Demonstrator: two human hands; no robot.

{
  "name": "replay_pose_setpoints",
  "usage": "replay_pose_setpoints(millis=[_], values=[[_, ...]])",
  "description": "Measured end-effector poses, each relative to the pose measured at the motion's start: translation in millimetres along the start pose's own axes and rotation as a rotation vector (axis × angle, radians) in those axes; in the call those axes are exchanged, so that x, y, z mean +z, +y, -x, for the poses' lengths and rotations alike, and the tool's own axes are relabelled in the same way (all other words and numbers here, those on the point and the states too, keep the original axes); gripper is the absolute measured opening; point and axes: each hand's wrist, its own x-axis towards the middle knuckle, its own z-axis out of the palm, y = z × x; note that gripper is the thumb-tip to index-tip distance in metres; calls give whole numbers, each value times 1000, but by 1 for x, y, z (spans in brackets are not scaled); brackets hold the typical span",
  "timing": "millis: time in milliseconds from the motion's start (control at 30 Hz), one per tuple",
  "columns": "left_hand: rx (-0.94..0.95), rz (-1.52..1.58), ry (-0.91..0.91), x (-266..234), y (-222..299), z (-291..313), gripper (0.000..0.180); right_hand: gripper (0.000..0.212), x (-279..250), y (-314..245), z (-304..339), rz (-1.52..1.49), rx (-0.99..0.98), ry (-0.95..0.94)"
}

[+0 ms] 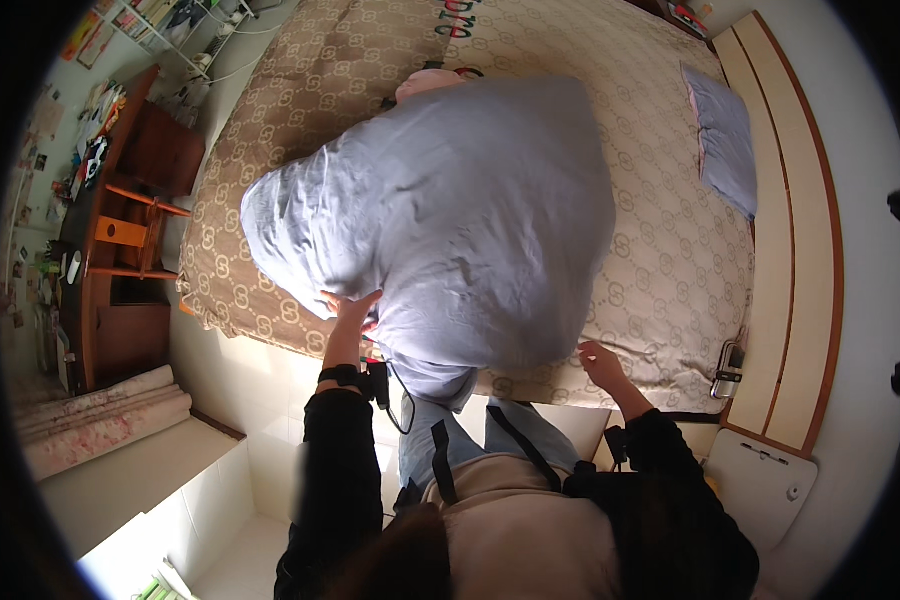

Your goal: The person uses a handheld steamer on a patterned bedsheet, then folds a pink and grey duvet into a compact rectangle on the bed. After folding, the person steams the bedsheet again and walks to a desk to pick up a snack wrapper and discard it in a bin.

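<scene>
A large grey-blue duvet (490, 220) lies bunched and wrinkled across the middle of the bed, and part of it hangs over the near edge. My left hand (352, 308) rests against its near left side, thumb and fingers spread apart on the cloth. Just off the duvet's near right corner is my right hand (599, 364), its fingers loosely curled with nothing seen in them. A bit of pink cloth (427, 83) shows from under the duvet's far edge.
The bed (670, 290) has a brown and beige patterned cover. A grey-blue pillow (722, 140) lies by the pale headboard (770, 220) on the right. To the left stand a wooden chair (135, 233) and a cluttered dark desk (100, 340). A rolled floral curtain (110, 420) is at lower left.
</scene>
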Motion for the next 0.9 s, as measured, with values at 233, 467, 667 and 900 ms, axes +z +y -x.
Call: replay_pose_setpoints(millis=[233, 467, 667, 900], values=[[-210, 624, -17, 47, -85, -20, 27, 23, -76, 47, 76, 281, -17, -265], [340, 608, -227, 81, -8, 51, 11, 33, -112, -16, 24, -480, 118, -177], [912, -439, -534, 190, -11, 205, 32, 76, -150, -202, -12, -93, -486, -42], [965, -446, -1059, 183, -102, 275, 40, 114, -62, -151, -48, 575, -132, -278]])
